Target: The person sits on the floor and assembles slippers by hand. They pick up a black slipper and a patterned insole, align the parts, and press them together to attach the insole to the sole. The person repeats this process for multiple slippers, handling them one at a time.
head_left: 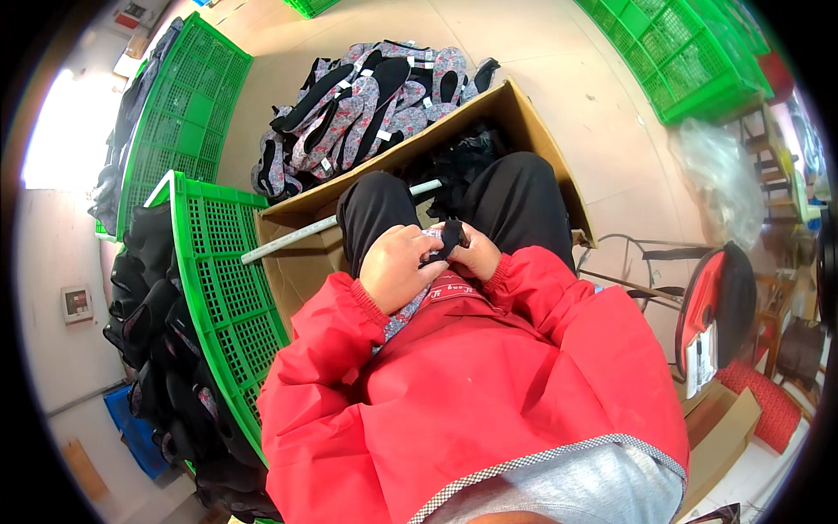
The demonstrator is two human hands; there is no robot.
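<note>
My left hand (399,266) and my right hand (476,253) meet in my lap, both with curled fingers. Between them they grip a soft fabric slipper (403,316) with a grey-and-red print, partly hidden under my left hand and sleeve. Its black edging (451,237) stands up between the fingertips. The fingertips themselves are mostly covered. Beyond my knees, a heap of similar printed slippers (362,118) with black soles lies on the floor.
An open cardboard box (559,166) surrounds my knees, with black material (478,157) inside and a white rod (297,237) across it. Green crates (231,262) stand at left, one beside hanging black pieces (157,323). More green crates (672,70) are far right, near a round-seated chair (720,306).
</note>
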